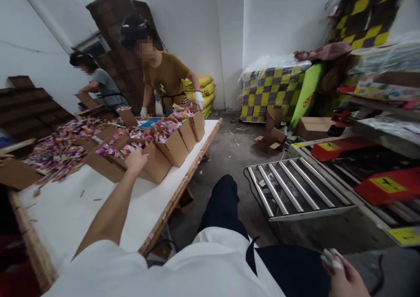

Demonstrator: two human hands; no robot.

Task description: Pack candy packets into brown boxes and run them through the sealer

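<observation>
My left hand (136, 159) reaches out over the white table (82, 209) and rests on the near rim of an open cardboard box (154, 165) filled with small colourful packets (111, 150). Its fingers curl over the box edge. My right hand (344, 275) is low at the bottom right beside my lap, fingers closed on a few small white pieces I cannot name. More filled boxes (173, 146) stand in a row behind the first one.
A heap of loose packets (62, 148) covers the table's left. Two people work at the far end; one wears white gloves (199, 99). A roller conveyor (292, 185) with red parts stands right. Empty boxes (272, 137) lie on the floor.
</observation>
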